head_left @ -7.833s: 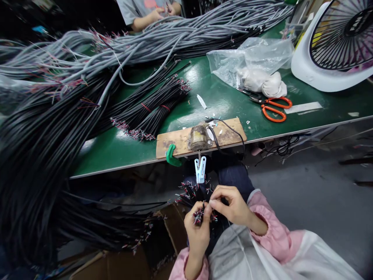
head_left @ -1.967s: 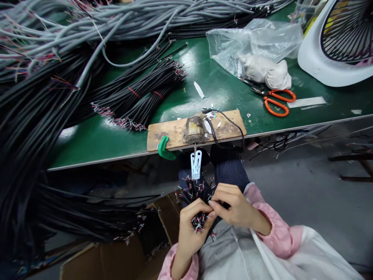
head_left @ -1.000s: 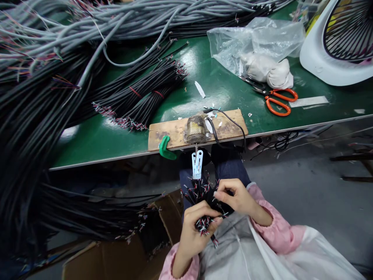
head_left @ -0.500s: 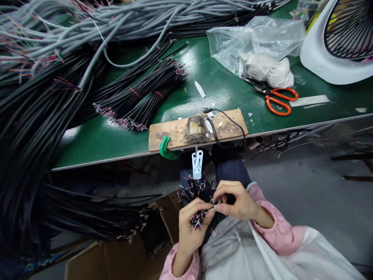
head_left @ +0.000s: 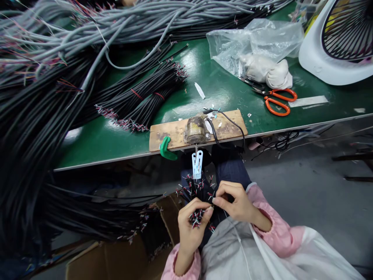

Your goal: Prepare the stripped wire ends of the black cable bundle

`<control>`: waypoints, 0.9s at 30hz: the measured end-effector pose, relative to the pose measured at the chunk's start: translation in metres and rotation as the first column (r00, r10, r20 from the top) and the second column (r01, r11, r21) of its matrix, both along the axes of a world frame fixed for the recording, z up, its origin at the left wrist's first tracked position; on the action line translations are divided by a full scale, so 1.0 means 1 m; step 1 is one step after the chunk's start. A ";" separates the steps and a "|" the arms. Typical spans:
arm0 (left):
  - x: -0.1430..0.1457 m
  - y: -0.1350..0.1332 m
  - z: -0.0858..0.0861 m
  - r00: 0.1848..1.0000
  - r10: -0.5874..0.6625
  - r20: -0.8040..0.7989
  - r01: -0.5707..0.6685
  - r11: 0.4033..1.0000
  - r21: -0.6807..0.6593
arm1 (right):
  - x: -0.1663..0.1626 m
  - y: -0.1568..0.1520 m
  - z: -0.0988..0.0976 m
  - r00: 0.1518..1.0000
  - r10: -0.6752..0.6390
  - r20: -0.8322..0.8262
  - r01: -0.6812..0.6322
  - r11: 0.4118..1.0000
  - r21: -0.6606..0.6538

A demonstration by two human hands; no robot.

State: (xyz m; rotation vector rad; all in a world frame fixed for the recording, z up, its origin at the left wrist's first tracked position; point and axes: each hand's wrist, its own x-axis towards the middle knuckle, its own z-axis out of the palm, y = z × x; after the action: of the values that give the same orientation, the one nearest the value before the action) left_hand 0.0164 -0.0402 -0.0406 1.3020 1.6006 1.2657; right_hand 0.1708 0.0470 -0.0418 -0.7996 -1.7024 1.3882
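Observation:
My left hand [head_left: 190, 229] is closed round a small bunch of black cables whose stripped red, white and dark wire ends [head_left: 196, 217] stick out between its fingers. My right hand [head_left: 236, 201] pinches one thin wire end right beside that bunch, fingertip to fingertip. More black cable ends [head_left: 195, 187] fan out on my lap just above both hands. A light blue clip [head_left: 197, 165] hangs from a small device [head_left: 196, 130] fixed on a wooden board [head_left: 230, 126] at the table edge, straight above the hands.
Big piles of black cables [head_left: 32, 147] and grey cables [head_left: 140, 19] cover the left and back of the green table [head_left: 116, 144]. Orange scissors [head_left: 276, 102], a plastic bag [head_left: 256, 42], a white fan [head_left: 338, 42] lie at right. A cardboard box [head_left: 116, 260] stands below left.
My hands have stayed on my lap, working the wire ends; my right fingers shifted slightly along the bunch and now pinch a wire beside my left fingertips. The view moved a little.

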 end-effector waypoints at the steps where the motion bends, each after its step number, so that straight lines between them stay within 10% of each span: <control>1: 0.000 0.000 0.000 1.000 0.000 0.000 0.000 1.000 0.002 | 0.000 0.000 0.000 1.000 0.001 -0.006 -0.001 1.000 -0.006; 16: 0.000 0.001 0.002 0.999 0.046 -0.018 -0.046 0.998 0.031 | -0.001 -0.007 0.008 0.998 -0.027 0.052 0.014 0.973 0.232; 27: 0.003 0.002 0.004 0.994 -0.106 -0.019 0.107 0.992 0.066 | -0.001 -0.009 0.003 1.000 0.015 -0.022 -0.013 0.997 0.078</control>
State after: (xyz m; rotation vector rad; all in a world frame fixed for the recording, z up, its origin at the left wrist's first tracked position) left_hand 0.0197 -0.0379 -0.0361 1.4220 1.4899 1.2560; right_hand 0.1694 0.0381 -0.0387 -0.7269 -1.7371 1.3268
